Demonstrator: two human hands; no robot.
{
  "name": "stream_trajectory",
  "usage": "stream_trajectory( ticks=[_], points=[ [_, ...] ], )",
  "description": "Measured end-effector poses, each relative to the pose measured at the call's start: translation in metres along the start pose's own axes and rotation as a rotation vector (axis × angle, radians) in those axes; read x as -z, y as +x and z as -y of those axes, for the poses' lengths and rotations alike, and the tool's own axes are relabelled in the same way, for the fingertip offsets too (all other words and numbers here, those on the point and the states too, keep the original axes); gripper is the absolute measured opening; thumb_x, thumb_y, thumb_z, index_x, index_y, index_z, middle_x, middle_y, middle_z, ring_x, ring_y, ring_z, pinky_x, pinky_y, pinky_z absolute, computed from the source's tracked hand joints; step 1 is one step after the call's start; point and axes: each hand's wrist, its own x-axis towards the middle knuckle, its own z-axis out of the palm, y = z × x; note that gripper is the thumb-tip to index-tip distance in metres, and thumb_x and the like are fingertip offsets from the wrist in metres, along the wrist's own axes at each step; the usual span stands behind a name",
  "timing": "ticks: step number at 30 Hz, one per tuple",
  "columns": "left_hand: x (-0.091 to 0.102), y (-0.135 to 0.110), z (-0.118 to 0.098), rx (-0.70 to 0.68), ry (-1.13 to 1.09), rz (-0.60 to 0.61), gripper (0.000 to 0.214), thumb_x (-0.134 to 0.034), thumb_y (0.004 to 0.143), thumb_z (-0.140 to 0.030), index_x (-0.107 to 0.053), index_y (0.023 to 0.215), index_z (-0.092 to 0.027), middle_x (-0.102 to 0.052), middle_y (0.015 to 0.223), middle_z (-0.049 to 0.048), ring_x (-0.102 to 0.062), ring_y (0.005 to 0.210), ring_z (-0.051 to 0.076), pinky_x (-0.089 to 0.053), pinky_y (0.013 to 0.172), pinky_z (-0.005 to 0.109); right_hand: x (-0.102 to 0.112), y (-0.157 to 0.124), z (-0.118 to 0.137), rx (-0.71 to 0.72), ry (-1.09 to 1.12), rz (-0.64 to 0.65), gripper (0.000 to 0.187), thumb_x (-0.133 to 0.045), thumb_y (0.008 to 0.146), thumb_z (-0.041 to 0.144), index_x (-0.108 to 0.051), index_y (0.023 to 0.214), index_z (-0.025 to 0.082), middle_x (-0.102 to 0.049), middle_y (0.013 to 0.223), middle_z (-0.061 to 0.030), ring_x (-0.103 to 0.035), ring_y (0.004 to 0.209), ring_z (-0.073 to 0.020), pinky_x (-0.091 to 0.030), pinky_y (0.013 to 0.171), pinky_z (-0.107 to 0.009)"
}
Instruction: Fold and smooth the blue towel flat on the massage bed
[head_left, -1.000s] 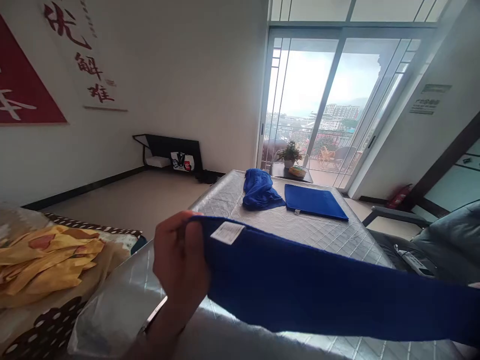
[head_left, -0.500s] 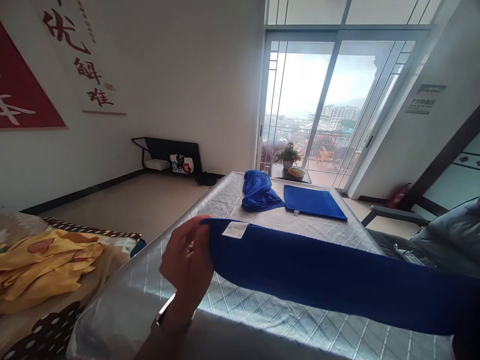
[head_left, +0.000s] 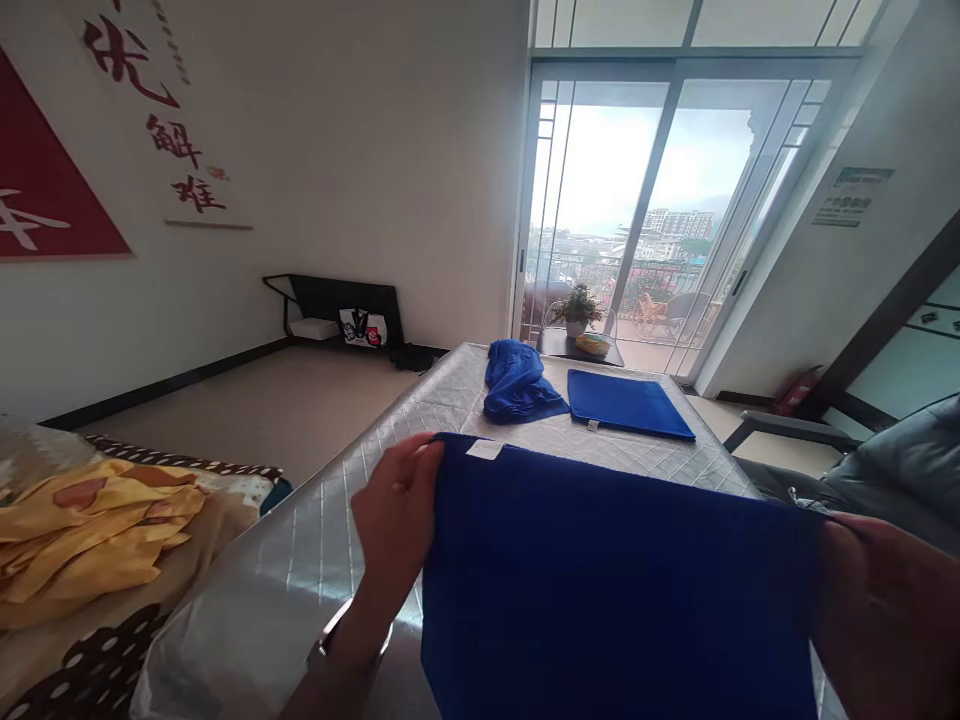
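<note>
I hold a blue cloth spread out in front of me above a table with a silver quilted cover. My left hand pinches its upper left corner, close to a small white label. My right hand grips the upper right corner. The cloth hangs down flat and hides the near part of the table. Farther along the table lie a crumpled blue cloth and a flat folded blue cloth, side by side.
A yellow patterned fabric lies on a dotted surface at the left. A grey armchair stands at the right. A small table with a potted plant stands before the glass balcony doors. Open floor stretches along the left wall.
The cloth went from a slanted narrow band to hanging wide and flat. My left hand moved right and a little down; my right hand came into view at the right edge.
</note>
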Motion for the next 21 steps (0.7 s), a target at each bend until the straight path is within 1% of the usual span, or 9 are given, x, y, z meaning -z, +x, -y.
stream_trajectory(
  ticks=[2, 4, 6, 8, 10, 12, 14, 17, 21],
  points=[
    [-0.019, 0.000, 0.023, 0.057, 0.014, 0.167, 0.030, -0.061, 0.091, -0.051, -0.070, 0.106, -0.026, -0.077, 0.084, -0.0021, -0.074, 0.076, 0.019, -0.056, 0.068, 0.027, -0.029, 0.002, -0.009, -0.038, -0.001, 0.053, 0.061, -0.052, 0.081, 0.077, -0.068, 0.096, 0.020, -0.069, 0.083, -0.0093, -0.067, 0.069, -0.0242, -0.052, 0.061, -0.037],
    [-0.040, -0.001, 0.046, 0.066, -0.004, 0.347, 0.032, -0.057, 0.093, -0.052, -0.070, 0.106, -0.026, -0.078, 0.088, 0.0001, -0.074, 0.079, 0.020, -0.056, 0.069, 0.028, -0.056, 0.003, -0.025, -0.049, 0.017, 0.183, 0.063, -0.051, 0.077, 0.081, -0.068, 0.093, 0.022, -0.071, 0.085, -0.0078, -0.068, 0.071, -0.0231, -0.052, 0.062, -0.034],
    [-0.062, -0.001, 0.068, 0.047, -0.006, 0.515, 0.033, -0.055, 0.094, -0.052, -0.069, 0.105, -0.024, -0.078, 0.088, 0.0027, -0.074, 0.082, 0.022, -0.055, 0.071, 0.029, -0.080, 0.003, -0.045, -0.046, 0.035, 0.349, 0.061, -0.052, 0.077, 0.079, -0.069, 0.095, 0.023, -0.073, 0.085, -0.0060, -0.069, 0.072, -0.0221, -0.052, 0.063, -0.032],
    [-0.085, -0.001, 0.089, 0.046, 0.017, 0.638, 0.032, -0.054, 0.094, -0.049, -0.069, 0.104, -0.022, -0.077, 0.085, 0.0042, -0.074, 0.080, 0.023, -0.053, 0.071, 0.030, -0.102, 0.004, -0.065, -0.071, 0.042, 0.491, 0.057, -0.053, 0.079, 0.075, -0.068, 0.095, 0.024, -0.073, 0.083, -0.0058, -0.070, 0.071, -0.0219, -0.052, 0.063, -0.031],
    [-0.105, 0.001, 0.107, 0.083, 0.035, 0.725, 0.030, -0.055, 0.094, -0.045, -0.070, 0.103, -0.021, -0.077, 0.083, 0.0047, -0.073, 0.077, 0.023, -0.053, 0.070, 0.029, -0.123, 0.006, -0.080, -0.089, 0.048, 0.565, 0.054, -0.052, 0.080, 0.072, -0.068, 0.095, 0.023, -0.073, 0.086, -0.0073, -0.070, 0.073, -0.0228, -0.053, 0.065, -0.033],
    [-0.122, 0.003, 0.122, 0.126, 0.035, 0.783, 0.028, -0.056, 0.093, -0.042, -0.071, 0.100, -0.020, -0.077, 0.086, 0.0050, -0.073, 0.079, 0.022, -0.052, 0.071, 0.028, -0.142, 0.009, -0.090, -0.095, 0.047, 0.591, 0.052, -0.052, 0.080, 0.069, -0.068, 0.094, 0.022, -0.074, 0.088, -0.0093, -0.070, 0.076, -0.0242, -0.053, 0.069, -0.035],
    [-0.136, 0.006, 0.134, 0.151, 0.033, 0.813, 0.024, -0.058, 0.093, -0.038, -0.072, 0.097, -0.019, -0.077, 0.091, 0.0056, -0.073, 0.086, 0.021, -0.053, 0.075, 0.027, -0.158, 0.011, -0.098, -0.109, 0.032, 0.607, 0.051, -0.051, 0.081, 0.066, -0.069, 0.095, 0.020, -0.074, 0.089, -0.0109, -0.071, 0.079, -0.0250, -0.053, 0.073, -0.036],
    [-0.155, 0.015, 0.148, 0.175, 0.065, 0.813, 0.019, -0.061, 0.091, -0.032, -0.073, 0.093, -0.017, -0.077, 0.094, 0.0068, -0.072, 0.091, 0.020, -0.053, 0.078, 0.026, -0.180, 0.017, -0.110, -0.151, 0.000, 0.630, 0.048, -0.051, 0.083, 0.059, -0.069, 0.098, 0.018, -0.075, 0.091, -0.0128, -0.071, 0.081, -0.0255, -0.052, 0.076, -0.036],
    [-0.178, 0.027, 0.160, 0.205, 0.132, 0.794, 0.018, -0.064, 0.090, -0.029, -0.074, 0.091, -0.015, -0.077, 0.090, 0.0076, -0.072, 0.088, 0.020, -0.053, 0.077, 0.027, -0.202, 0.025, -0.125, -0.194, -0.060, 0.622, 0.043, -0.050, 0.085, 0.052, -0.070, 0.100, 0.017, -0.076, 0.092, -0.0132, -0.071, 0.084, -0.0264, -0.051, 0.076, -0.036]
  ],
)
